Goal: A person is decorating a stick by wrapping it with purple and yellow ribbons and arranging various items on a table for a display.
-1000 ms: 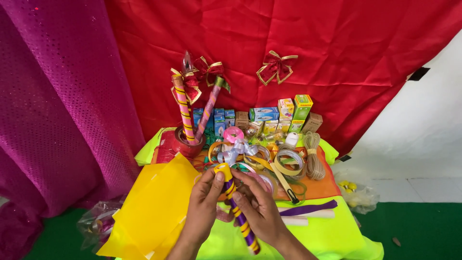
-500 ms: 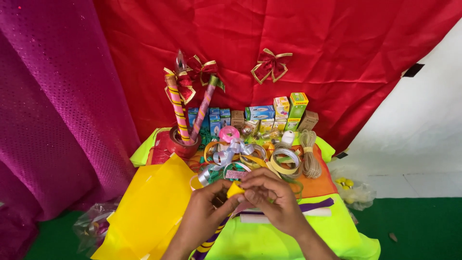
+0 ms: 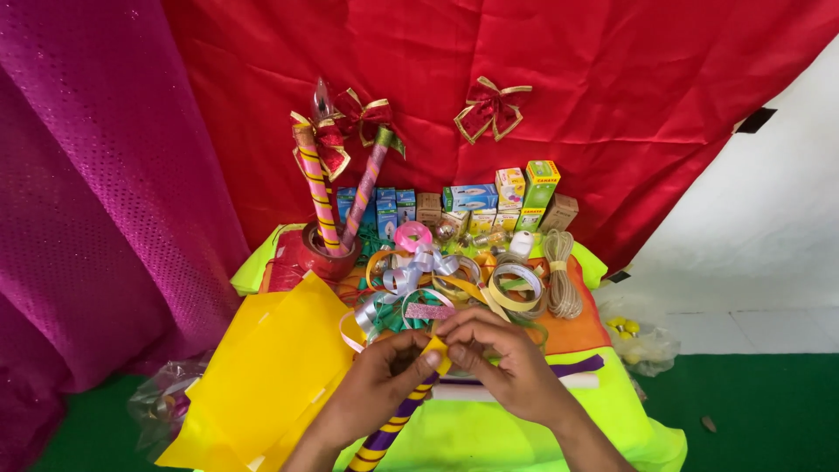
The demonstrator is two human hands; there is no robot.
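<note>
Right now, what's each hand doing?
Left hand: closed, holding the purple-and-yellow striped stick.
Right hand: fingers pinching the yellow ribbon at the stick's top.

Two bare forearms are showing from the lower edge of the view, ending in the left hand (image 3: pixel 377 395) and the right hand (image 3: pixel 505 365). No sleeves are reaching the wrists. The fingernails are showing short and unpainted; no rings, bands or watch are showing.

both hands meet low at centre, left hand (image 3: pixel 380 393) and right hand (image 3: pixel 507 367), fingertips pinched together.
</note>
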